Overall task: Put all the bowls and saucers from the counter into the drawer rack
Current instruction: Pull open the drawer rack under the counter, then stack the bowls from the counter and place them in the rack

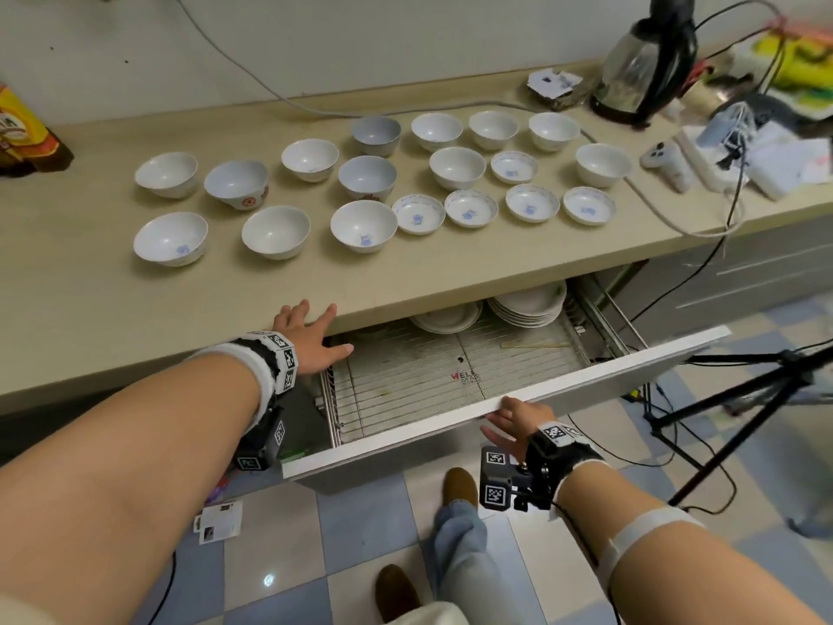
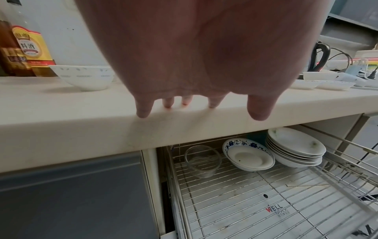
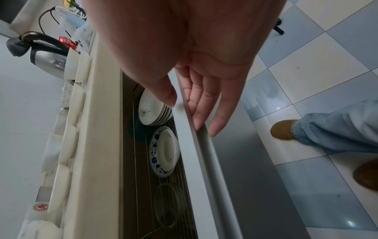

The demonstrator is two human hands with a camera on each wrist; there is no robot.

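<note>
Several white bowls, such as the one at the front, and several small blue-patterned saucers stand on the beige counter. Below it the drawer is pulled out, showing its wire rack. At the rack's back lie stacked plates, a blue-rimmed dish and a glass on its side. My left hand rests spread on the counter's front edge, holding nothing. My right hand pinches the top edge of the drawer front, thumb inside, fingers outside.
A kettle, a white controller, cables and clutter fill the counter's right end. A bottle stands at the far left. A black tripod stands on the tiled floor right of the drawer. My feet are below the drawer front.
</note>
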